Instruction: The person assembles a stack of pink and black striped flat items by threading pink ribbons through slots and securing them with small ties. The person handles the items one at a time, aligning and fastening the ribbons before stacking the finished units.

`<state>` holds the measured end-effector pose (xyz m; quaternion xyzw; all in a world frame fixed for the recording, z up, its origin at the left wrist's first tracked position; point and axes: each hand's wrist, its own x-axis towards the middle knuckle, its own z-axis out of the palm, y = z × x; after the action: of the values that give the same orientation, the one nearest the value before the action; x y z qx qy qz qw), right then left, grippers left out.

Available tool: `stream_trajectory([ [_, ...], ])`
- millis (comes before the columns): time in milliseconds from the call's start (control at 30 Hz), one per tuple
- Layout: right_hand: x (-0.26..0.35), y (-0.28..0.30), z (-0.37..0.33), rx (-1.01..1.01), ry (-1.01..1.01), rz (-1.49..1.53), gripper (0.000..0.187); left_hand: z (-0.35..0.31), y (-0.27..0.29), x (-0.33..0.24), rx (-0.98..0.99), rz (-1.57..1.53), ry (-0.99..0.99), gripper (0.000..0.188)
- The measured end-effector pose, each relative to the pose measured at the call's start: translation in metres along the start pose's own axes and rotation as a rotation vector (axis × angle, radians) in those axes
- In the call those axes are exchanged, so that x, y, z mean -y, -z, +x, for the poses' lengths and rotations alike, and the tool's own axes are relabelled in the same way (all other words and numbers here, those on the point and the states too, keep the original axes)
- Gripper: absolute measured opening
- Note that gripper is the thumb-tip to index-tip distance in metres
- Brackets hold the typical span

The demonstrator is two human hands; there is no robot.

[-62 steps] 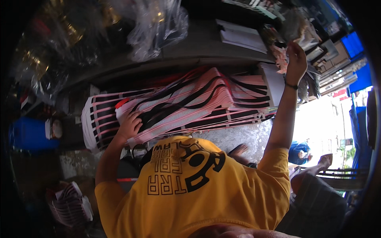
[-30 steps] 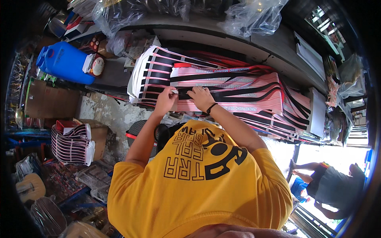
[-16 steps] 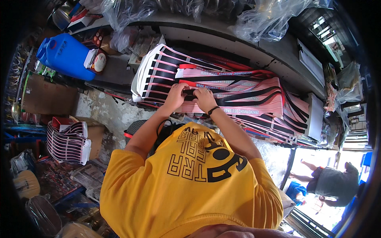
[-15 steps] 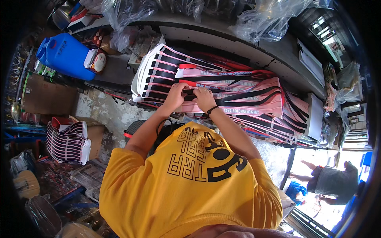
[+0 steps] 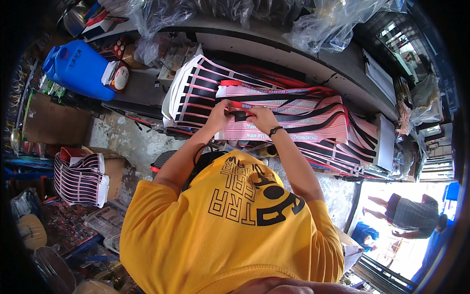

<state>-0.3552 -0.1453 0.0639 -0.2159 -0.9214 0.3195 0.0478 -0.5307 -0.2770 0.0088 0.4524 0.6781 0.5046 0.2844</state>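
Observation:
A stack of pink-and-white printed ribbon strips [image 5: 284,135] with black bands between them lies on the work ledge in front of me. My left hand [image 5: 220,116] is closed in a pinch at the stack's left end. A short length of red-and-black ribbon [image 5: 241,116] spans the gap to my right hand [image 5: 263,120], whose fingers pinch its other side. The fingertips partly cover it. Under the stack spreads a white sheet [image 5: 183,90] with black bars, its left end curling up.
A blue jerrycan [image 5: 80,68] stands at the far left. Clear plastic bags [image 5: 318,29] hang over the back shelf. Another striped bundle [image 5: 81,177] rests by a cardboard box [image 5: 112,169] at the lower left. Outside at the right is a person in dark clothes [image 5: 416,213].
My right hand has shifted slightly right and down, apart from my left hand, and more of the ribbon shows between them. Outside, the person has changed posture.

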Motion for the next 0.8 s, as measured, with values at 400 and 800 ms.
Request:
stream_trajectory([
  [400,-0.003,-0.019,0.011,-0.071,0.025,0.049,0.028,-0.025,-0.006,0.006,-0.040,-0.729,0.337,0.038],
  [800,-0.015,0.059,0.002,0.088,-0.254,1.165,0.050,-0.030,-0.006,-0.018,-0.092,-0.716,0.354,0.028],
])
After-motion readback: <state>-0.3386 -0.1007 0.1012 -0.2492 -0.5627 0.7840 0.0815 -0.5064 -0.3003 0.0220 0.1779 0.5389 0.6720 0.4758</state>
